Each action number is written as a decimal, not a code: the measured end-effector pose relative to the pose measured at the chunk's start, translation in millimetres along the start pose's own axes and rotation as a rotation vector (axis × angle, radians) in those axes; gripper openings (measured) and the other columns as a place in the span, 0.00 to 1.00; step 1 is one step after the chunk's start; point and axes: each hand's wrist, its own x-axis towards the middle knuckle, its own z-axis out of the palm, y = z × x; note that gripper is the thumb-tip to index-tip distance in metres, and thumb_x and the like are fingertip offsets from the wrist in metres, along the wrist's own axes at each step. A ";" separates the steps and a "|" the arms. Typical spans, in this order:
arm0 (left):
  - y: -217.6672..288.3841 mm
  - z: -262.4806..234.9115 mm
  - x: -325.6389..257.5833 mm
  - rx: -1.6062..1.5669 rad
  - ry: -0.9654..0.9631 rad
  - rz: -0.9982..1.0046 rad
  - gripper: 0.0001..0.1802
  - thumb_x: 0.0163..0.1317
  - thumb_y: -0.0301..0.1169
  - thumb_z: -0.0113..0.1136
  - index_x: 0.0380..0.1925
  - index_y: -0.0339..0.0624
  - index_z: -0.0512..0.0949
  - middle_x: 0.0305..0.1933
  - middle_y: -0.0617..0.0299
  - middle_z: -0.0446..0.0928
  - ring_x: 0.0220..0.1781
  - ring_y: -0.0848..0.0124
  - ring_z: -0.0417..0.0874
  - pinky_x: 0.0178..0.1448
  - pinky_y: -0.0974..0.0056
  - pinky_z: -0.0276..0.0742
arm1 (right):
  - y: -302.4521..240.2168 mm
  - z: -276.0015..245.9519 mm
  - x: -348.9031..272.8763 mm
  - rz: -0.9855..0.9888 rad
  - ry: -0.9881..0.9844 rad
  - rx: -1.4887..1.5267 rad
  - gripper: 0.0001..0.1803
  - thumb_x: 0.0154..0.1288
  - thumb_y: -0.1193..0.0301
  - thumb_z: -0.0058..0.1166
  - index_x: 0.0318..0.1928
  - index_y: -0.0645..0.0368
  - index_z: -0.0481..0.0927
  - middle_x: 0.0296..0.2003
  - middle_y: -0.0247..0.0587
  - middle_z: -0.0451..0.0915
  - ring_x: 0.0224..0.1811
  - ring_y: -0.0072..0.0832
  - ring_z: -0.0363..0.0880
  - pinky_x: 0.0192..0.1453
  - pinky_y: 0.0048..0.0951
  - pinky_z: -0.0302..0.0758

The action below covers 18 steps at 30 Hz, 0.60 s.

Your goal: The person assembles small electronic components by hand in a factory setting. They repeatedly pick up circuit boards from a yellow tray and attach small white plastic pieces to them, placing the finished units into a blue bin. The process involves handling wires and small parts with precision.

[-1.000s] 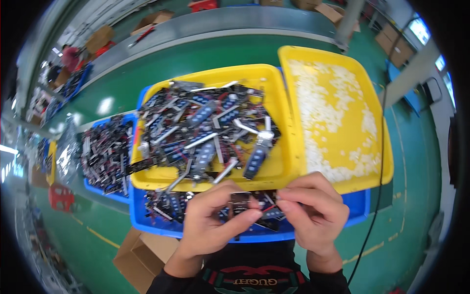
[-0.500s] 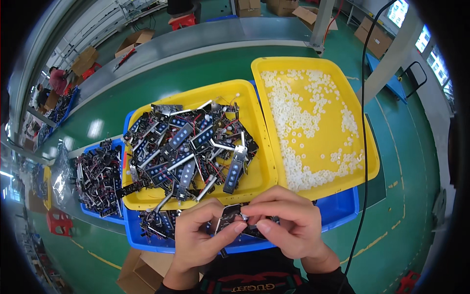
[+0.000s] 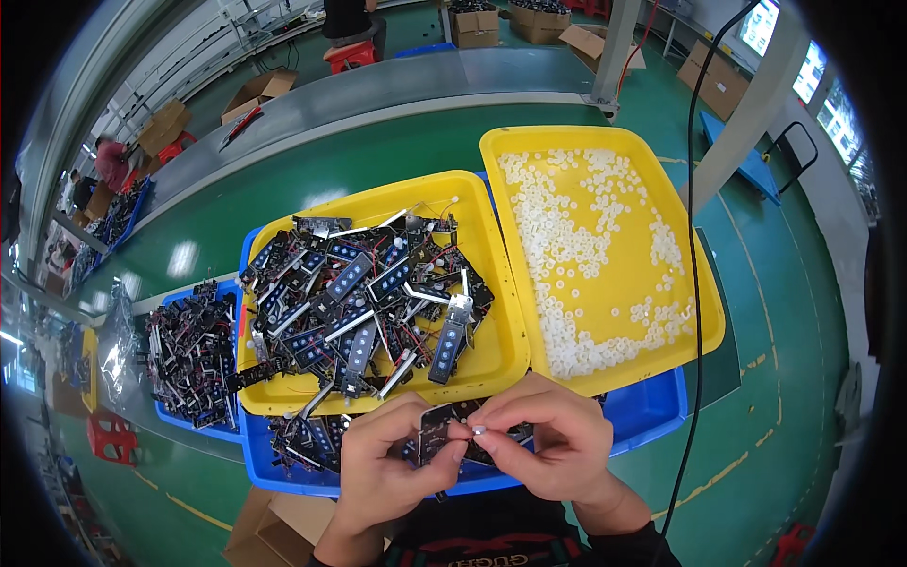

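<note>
My left hand (image 3: 385, 463) grips a small dark circuit board (image 3: 435, 430) upright near the picture's lower middle. My right hand (image 3: 553, 444) pinches a tiny white round part (image 3: 478, 431) against the board's right edge. Both hands hover over the front of a blue bin (image 3: 652, 411) that carries two yellow trays. The left yellow tray (image 3: 491, 364) holds a heap of dark circuit boards with wires. The right yellow tray (image 3: 704, 326) is strewn with small white round parts.
A second blue bin (image 3: 184, 354) of dark boards sits to the left. A cardboard box (image 3: 274, 524) lies below the bin. A black cable (image 3: 694, 283) hangs on the right. A grey conveyor (image 3: 397, 85) runs across the back, with boxes and seated people beyond it.
The view has shifted, so the trays sit higher and further right. My hands have come closer together, the right fingertips now pressing a white part against the board held by the left.
</note>
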 end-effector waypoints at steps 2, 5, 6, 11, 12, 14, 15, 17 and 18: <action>0.0 3.6 -4.9 -0.093 0.017 -0.091 0.09 0.51 0.18 0.69 0.34 0.35 0.84 0.29 0.65 0.77 0.27 0.82 0.74 0.29 0.75 0.65 | -0.5 7.7 -2.4 -0.111 0.097 -0.096 0.16 0.52 0.86 0.65 0.43 0.65 0.79 0.34 0.46 0.83 0.32 0.33 0.83 0.36 0.27 0.79; 2.2 4.0 -5.6 -0.150 -0.013 -0.118 0.09 0.54 0.18 0.68 0.36 0.33 0.83 0.30 0.65 0.77 0.29 0.81 0.75 0.31 0.75 0.67 | -0.1 7.5 -1.0 -0.212 0.083 -0.160 0.19 0.50 0.87 0.66 0.43 0.65 0.75 0.34 0.47 0.84 0.31 0.34 0.83 0.34 0.28 0.79; 1.9 4.9 -5.2 -0.183 -0.013 -0.120 0.09 0.55 0.18 0.67 0.37 0.31 0.82 0.31 0.64 0.78 0.30 0.81 0.76 0.33 0.75 0.69 | 0.1 8.0 -1.9 -0.213 0.096 -0.156 0.20 0.50 0.87 0.65 0.43 0.64 0.75 0.34 0.47 0.84 0.31 0.34 0.83 0.34 0.27 0.79; 6.3 8.7 -5.5 -0.331 -0.017 -0.197 0.12 0.59 0.18 0.64 0.43 0.26 0.79 0.37 0.59 0.80 0.37 0.77 0.81 0.41 0.74 0.76 | 4.2 8.1 -6.5 -0.173 0.174 0.000 0.18 0.51 0.87 0.65 0.42 0.63 0.75 0.34 0.48 0.84 0.31 0.34 0.82 0.33 0.27 0.78; 6.2 7.9 -5.0 -0.348 -0.062 -0.190 0.13 0.60 0.17 0.63 0.45 0.25 0.77 0.40 0.56 0.81 0.39 0.76 0.82 0.44 0.73 0.78 | 1.0 2.1 -5.4 -0.165 0.122 -0.032 0.19 0.50 0.87 0.65 0.43 0.64 0.76 0.34 0.47 0.84 0.31 0.34 0.82 0.34 0.27 0.78; 9.6 10.4 -3.9 -0.369 -0.027 -0.209 0.12 0.59 0.18 0.64 0.44 0.26 0.78 0.40 0.56 0.81 0.38 0.77 0.81 0.42 0.74 0.78 | -0.7 0.7 -3.9 -0.169 0.107 -0.051 0.19 0.50 0.86 0.66 0.43 0.64 0.78 0.37 0.48 0.83 0.33 0.34 0.83 0.35 0.27 0.78; 10.5 11.8 -3.2 -0.380 -0.009 -0.219 0.12 0.59 0.19 0.64 0.43 0.26 0.79 0.40 0.57 0.81 0.37 0.78 0.81 0.40 0.74 0.77 | -1.4 -0.4 -3.3 -0.171 0.100 -0.061 0.19 0.49 0.86 0.66 0.44 0.64 0.79 0.38 0.49 0.83 0.33 0.34 0.83 0.36 0.27 0.79; 11.3 6.7 0.6 -0.187 -0.023 -0.212 0.12 0.57 0.20 0.66 0.42 0.29 0.80 0.36 0.59 0.81 0.32 0.79 0.80 0.35 0.74 0.75 | -7.2 -4.6 3.3 -0.190 0.086 -0.188 0.18 0.49 0.85 0.66 0.44 0.65 0.79 0.40 0.51 0.82 0.36 0.34 0.81 0.39 0.26 0.78; 11.6 3.7 3.3 -0.091 -0.030 -0.209 0.12 0.57 0.20 0.67 0.41 0.31 0.81 0.35 0.61 0.81 0.30 0.80 0.79 0.32 0.74 0.74 | -8.5 -7.7 4.9 -0.198 0.079 -0.252 0.18 0.49 0.84 0.65 0.44 0.66 0.79 0.40 0.53 0.81 0.37 0.34 0.81 0.40 0.26 0.77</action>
